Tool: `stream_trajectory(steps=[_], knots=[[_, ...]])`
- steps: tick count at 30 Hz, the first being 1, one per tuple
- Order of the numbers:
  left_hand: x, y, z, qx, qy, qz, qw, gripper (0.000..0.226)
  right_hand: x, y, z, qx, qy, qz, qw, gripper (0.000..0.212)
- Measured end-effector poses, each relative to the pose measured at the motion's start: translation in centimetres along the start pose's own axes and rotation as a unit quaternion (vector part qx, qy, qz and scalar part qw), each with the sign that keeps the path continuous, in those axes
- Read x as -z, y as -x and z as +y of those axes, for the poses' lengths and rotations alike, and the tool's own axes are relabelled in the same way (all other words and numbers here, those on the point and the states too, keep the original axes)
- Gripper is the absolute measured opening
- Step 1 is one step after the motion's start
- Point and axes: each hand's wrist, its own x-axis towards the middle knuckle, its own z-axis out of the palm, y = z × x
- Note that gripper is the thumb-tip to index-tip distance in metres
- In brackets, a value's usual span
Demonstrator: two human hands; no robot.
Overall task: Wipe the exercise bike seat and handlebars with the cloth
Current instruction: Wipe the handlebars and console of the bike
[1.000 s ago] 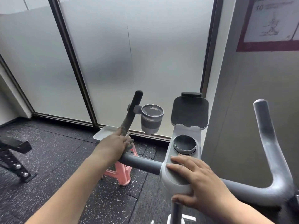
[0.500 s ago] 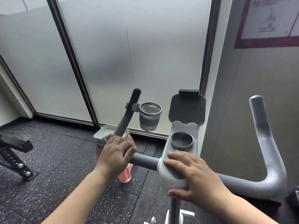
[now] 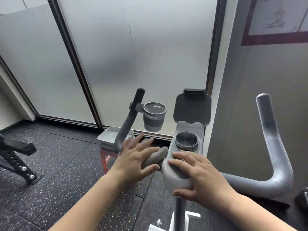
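The exercise bike's grey handlebar has a left upright grip [image 3: 129, 120] and a right upright grip [image 3: 271, 130], joined by a crossbar through a white centre console [image 3: 179, 176]. My left hand [image 3: 135, 161] wraps a grey cloth [image 3: 156, 155] around the left crossbar, right beside the console. My right hand [image 3: 196, 172] lies flat on top of the console, fingers spread and curled over its edge. The seat is out of view.
A grey cup holder [image 3: 154, 118] hangs from the left grip, and a dark tablet holder [image 3: 192, 110] stands above the console's round knob [image 3: 186, 140]. A pink stool with a white tray [image 3: 108, 137] stands behind the bar. Frosted glass panels ahead, a black rack [image 3: 15, 157] at left.
My left hand has slid with the cloth down the left grip, around the bend and rightward along the crossbar to the console. My right hand stays on the console.
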Motion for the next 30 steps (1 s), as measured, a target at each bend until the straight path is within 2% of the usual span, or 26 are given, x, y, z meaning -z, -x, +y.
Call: stream_trajectory(steps=[3, 6, 8, 10, 13, 14, 16, 17, 19, 20, 21, 23, 28, 30], knots=[[-1.5, -0.2, 0.2, 0.003, 0.015, 0.045, 0.999, 0.058, 0.0, 0.0, 0.1, 0.003, 0.002, 0.005, 1.000, 0.086], [-1.8, -0.5, 2.8, 0.078, 0.014, 0.110, 0.991, 0.053, -0.3, 0.0, 0.1, 0.000, 0.002, 0.012, 1.000, 0.085], [-1.8, -0.8, 4.8, 0.108, 0.030, 0.123, 0.986, 0.048, -0.5, 0.0, 0.1, -0.007, -0.004, 0.029, 1.000, 0.085], [-1.1, -1.4, 5.9, 0.133, 0.091, 0.119, 0.980, 0.048, -0.6, -0.1, 0.1, -0.016, -0.022, 0.029, 0.999, 0.090], [1.3, -2.3, 4.7, 0.190, 0.253, 0.141, 0.938, 0.053, -0.5, -0.1, 0.2, -0.019, -0.036, 0.016, 0.999, 0.098], [2.2, -2.3, 3.6, 0.193, 0.253, 0.172, 0.932, 0.054, -0.4, -0.1, 0.3, -0.019, -0.037, 0.014, 0.999, 0.099], [3.1, -2.4, 0.1, 0.160, 0.112, 0.220, 0.956, 0.050, -0.3, -0.1, 0.3, -0.018, -0.036, 0.013, 0.999, 0.099], [3.2, -2.3, -1.6, 0.153, 0.023, 0.196, 0.968, 0.050, -0.3, -0.1, 0.3, -0.017, -0.036, 0.011, 0.999, 0.099], [2.4, -1.7, -4.0, 0.169, -0.083, 0.071, 0.979, 0.052, -0.2, 0.0, 0.3, -0.014, -0.036, 0.011, 0.999, 0.100], [1.6, -1.4, -4.5, 0.175, -0.084, 0.026, 0.981, 0.053, -0.2, 0.1, 0.3, -0.012, -0.036, 0.012, 0.999, 0.100], [1.0, -1.0, -4.3, 0.178, -0.061, 0.016, 0.982, 0.051, -0.2, 0.2, 0.3, -0.013, -0.038, 0.013, 0.999, 0.101], [-0.1, -0.4, -2.9, 0.188, -0.001, 0.039, 0.981, 0.048, -0.3, 0.2, 0.3, -0.014, -0.043, 0.025, 0.999, 0.103], [-1.0, 0.2, 1.1, 0.200, 0.051, 0.106, 0.973, 0.075, -0.3, 0.2, 0.4, -0.007, -0.075, 0.043, 0.996, 0.112], [-1.0, 0.3, 3.4, 0.184, 0.086, 0.096, 0.974, 0.074, 0.0, 0.2, 0.3, -0.007, -0.127, 0.058, 0.990, 0.108]])
